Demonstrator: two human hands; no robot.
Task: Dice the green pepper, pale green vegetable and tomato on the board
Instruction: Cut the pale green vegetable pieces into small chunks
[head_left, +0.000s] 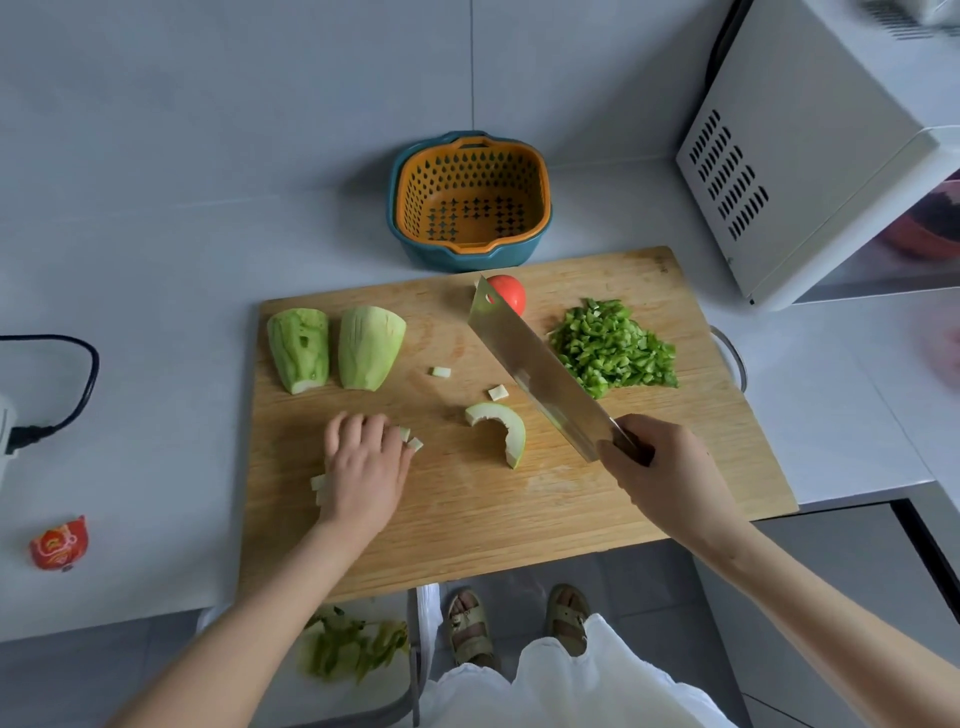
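while the pale grey counter (156, 260) carried everything, the wide rectangular wooden cutting board (467, 519) lay across its front edge. a boxy white microwave oven (810, 156) stood off the board's far right corner, and an orange slotted basket (415, 189), nested in a teal bowl, sat just beyond the board's far edge. over the board's right half the right hand (670, 467) was clamped round the handle of a broad steel cleaver (535, 369), whose blade slanted toward the far edge. the left hand (363, 467) lay palm down at the board's near left, fingers bent over small pale cubes (415, 443); whether it gripped them could not be told. two peeled pale green vegetable chunks (300, 348) lay at the board's far left, a heap of diced green pepper (610, 348) at its far right, a red tomato (511, 292) at its far edge behind the blade tip, and a curved pale green slice (501, 423) mid-board.
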